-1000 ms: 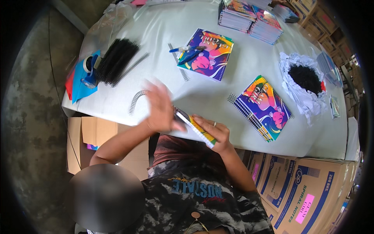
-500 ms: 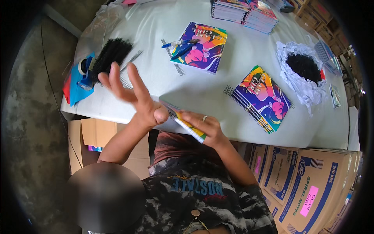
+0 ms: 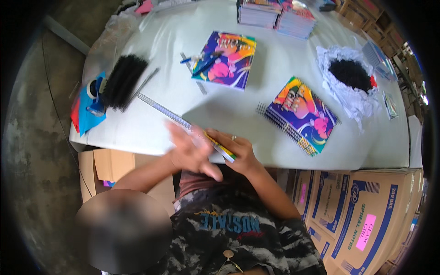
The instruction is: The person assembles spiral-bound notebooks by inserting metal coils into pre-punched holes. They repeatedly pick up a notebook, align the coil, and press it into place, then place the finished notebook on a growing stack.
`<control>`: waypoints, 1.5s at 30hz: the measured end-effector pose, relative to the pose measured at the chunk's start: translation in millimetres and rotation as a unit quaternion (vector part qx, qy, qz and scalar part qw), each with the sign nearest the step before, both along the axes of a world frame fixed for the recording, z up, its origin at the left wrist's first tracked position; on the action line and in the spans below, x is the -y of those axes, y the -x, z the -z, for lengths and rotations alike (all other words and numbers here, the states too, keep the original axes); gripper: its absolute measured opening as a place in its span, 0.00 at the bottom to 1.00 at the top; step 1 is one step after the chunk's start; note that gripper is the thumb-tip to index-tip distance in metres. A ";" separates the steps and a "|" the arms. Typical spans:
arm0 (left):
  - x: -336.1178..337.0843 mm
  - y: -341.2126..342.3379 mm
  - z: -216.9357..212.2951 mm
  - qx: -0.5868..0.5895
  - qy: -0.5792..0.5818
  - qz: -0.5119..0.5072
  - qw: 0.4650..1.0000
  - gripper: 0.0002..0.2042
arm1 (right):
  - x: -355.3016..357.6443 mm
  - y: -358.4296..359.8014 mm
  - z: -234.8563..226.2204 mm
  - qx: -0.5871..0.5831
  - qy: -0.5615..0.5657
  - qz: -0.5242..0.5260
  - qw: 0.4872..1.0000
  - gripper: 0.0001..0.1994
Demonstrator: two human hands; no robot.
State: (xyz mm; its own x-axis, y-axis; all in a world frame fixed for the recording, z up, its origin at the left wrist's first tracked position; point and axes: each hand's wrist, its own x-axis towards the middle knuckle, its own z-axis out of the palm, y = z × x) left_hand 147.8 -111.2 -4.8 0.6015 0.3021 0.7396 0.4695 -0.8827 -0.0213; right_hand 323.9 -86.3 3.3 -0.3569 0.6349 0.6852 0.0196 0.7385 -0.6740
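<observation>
My right hand (image 3: 240, 153) grips a colourful notebook (image 3: 221, 147) held edge-on at the near edge of the white table (image 3: 256, 101). A long metal spiral wire (image 3: 162, 109) sticks out from the notebook's spine toward the upper left, lying over the table. My left hand (image 3: 191, 155) is flat with fingers apart, blurred by motion, and lies against the notebook's spine end where the spiral enters.
Two colourful spiral notebooks (image 3: 225, 58) (image 3: 300, 114) lie flat on the table, with pens (image 3: 201, 57) on the far one. Notebook stacks (image 3: 275, 13) sit at the back. A bundle of black coils (image 3: 121, 80), blue paper (image 3: 89, 112), a white bag of black pieces (image 3: 350, 73) and cardboard boxes (image 3: 362, 215) surround me.
My left hand lifted off the notebook with fingers spread, then swept back down to its spine. The spiral wire now reaches farther out to the upper left. The right hand kept its hold.
</observation>
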 end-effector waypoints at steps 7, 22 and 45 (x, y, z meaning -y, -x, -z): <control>16.9 -0.2 19.2 -0.194 -0.008 0.032 0.980 0.53 | 1.8 1.2 9.0 -0.034 0.059 0.019 0.998 0.26; 25.9 -42.0 -110.7 0.242 0.406 0.022 0.881 0.20 | 12.2 -26.1 -97.4 0.102 -0.117 0.086 0.984 0.35; -29.2 -65.4 -97.2 0.364 0.623 0.056 0.690 0.11 | 6.7 -54.0 -84.4 0.003 0.124 0.229 0.965 0.08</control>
State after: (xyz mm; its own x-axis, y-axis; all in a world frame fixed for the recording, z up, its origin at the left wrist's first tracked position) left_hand 213.2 -82.0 92.4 0.2798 0.9578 0.0655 -0.1172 -0.0336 0.9925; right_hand 377.9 -93.0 87.7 -0.0028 0.8714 0.4906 0.3099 0.4672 -0.8281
